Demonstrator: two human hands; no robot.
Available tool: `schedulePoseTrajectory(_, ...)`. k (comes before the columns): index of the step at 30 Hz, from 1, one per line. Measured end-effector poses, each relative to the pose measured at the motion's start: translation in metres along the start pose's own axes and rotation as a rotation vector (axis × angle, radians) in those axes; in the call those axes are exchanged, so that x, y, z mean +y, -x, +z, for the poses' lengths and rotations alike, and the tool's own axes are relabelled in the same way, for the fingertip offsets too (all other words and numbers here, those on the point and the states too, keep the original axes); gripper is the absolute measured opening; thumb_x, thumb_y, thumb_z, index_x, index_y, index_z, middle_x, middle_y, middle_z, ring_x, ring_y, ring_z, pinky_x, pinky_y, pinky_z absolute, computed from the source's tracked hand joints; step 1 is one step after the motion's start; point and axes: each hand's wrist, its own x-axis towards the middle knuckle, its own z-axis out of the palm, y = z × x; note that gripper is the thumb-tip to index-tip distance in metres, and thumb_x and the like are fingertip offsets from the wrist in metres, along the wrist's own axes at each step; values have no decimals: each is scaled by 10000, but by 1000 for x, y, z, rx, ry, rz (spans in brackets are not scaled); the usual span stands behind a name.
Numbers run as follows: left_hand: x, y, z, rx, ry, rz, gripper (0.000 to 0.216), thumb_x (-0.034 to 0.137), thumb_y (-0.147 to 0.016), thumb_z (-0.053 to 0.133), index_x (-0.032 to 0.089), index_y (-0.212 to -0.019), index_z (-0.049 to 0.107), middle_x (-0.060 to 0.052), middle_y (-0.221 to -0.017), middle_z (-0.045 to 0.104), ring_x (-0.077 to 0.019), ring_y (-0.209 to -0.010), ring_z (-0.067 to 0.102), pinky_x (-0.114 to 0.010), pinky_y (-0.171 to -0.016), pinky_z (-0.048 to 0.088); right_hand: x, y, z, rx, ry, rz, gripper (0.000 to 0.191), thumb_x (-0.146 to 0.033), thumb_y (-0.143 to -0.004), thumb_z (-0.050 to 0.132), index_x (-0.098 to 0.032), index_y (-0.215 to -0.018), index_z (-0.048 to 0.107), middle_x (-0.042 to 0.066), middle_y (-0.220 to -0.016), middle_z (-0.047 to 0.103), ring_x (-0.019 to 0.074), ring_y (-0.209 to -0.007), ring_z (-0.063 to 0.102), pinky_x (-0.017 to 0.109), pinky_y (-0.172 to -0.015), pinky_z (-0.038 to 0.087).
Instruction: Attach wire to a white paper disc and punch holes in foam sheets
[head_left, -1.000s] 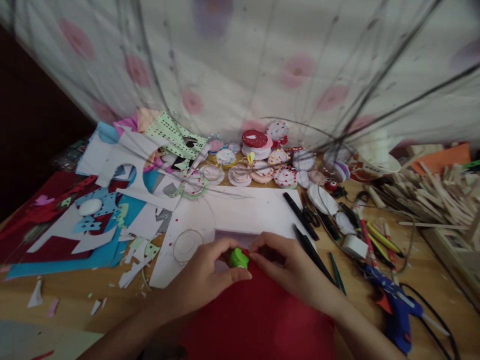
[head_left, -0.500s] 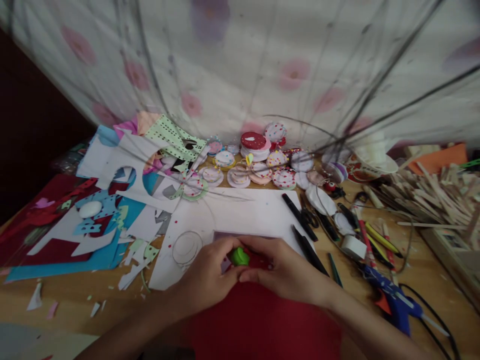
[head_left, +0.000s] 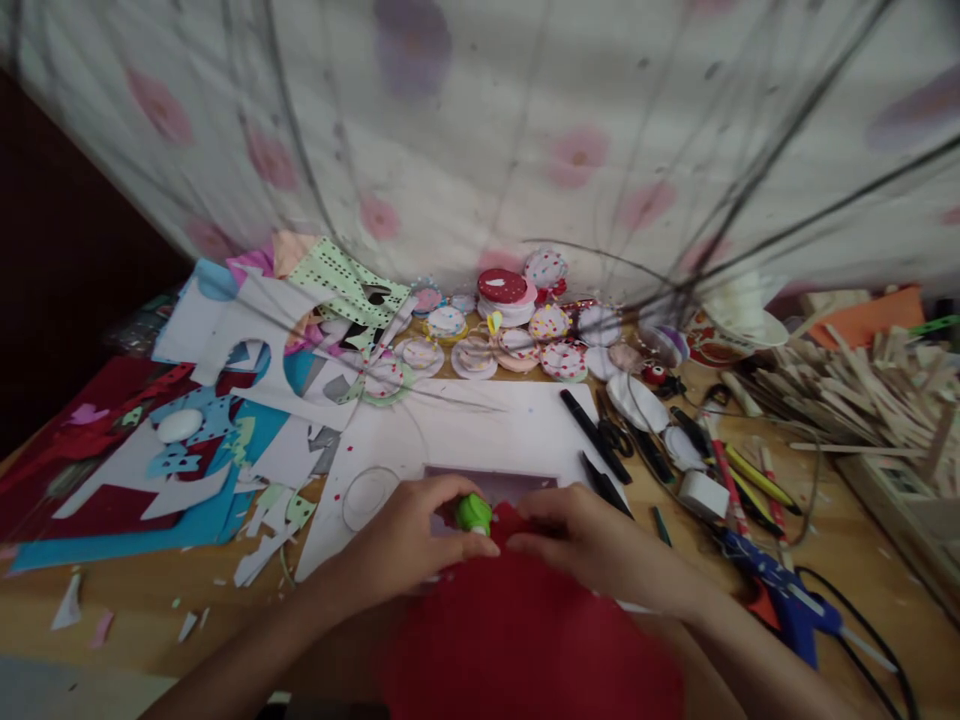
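Observation:
My left hand (head_left: 409, 535) is closed around a small bright green craft punch (head_left: 474, 513), its pale underside just showing by the thumb. A large red sheet (head_left: 536, 640) hangs below and between my hands. My right hand (head_left: 581, 535) pinches the upper edge of this sheet between thumb and fingers, close to the punch. Whether the sheet's edge sits inside the punch, I cannot tell. Behind my hands, a purplish rectangular tray (head_left: 491, 473) lies on white paper (head_left: 465, 425) bearing pencil circles and tiny red bits.
Paper and foam scraps (head_left: 255, 340) pile up on the left. Small decorated hats (head_left: 517, 345) line the back near the flowered curtain (head_left: 480, 150). To the right lie black pens (head_left: 596, 435), scissors (head_left: 616, 432), a blue glue gun (head_left: 787, 590) and wooden sticks (head_left: 877, 390).
My hands have parted slightly, the right shifting right. The punch has moved a little left and tilted. More of the red sheet's upper edge and the tray now shows.

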Motion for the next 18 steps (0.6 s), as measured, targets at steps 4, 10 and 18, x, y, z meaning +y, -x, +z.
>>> schedulePoseTrajectory(4,1,2,-10,-69,-249,44,279,312,-788,654,209,-1045,622,-23,-910,680,-194,-854,608,-277,-758,443,13,10,3,43,76,76,274,-266,-863,508,-171,-607,528,-53,-543,420,90,-526,356,202,-465,280)
schedulePoseTrajectory(10,8,6,-14,-53,-387,135,302,327,-850,578,208,-1126,611,-82,-1065,669,-259,-1023,580,-357,-896,415,11,14,4,94,23,42,262,-311,-906,459,-191,-688,541,-33,-618,497,116,-595,421,227,-547,335)
schedulePoseTrajectory(18,3,7,-14,-11,284,-106,373,464,-886,487,214,-1117,639,-41,-1034,682,-180,-913,606,-270,-797,477,0,9,4,97,-285,68,329,-426,-907,453,-179,-722,566,-21,-651,481,113,-605,430,211,-514,343)
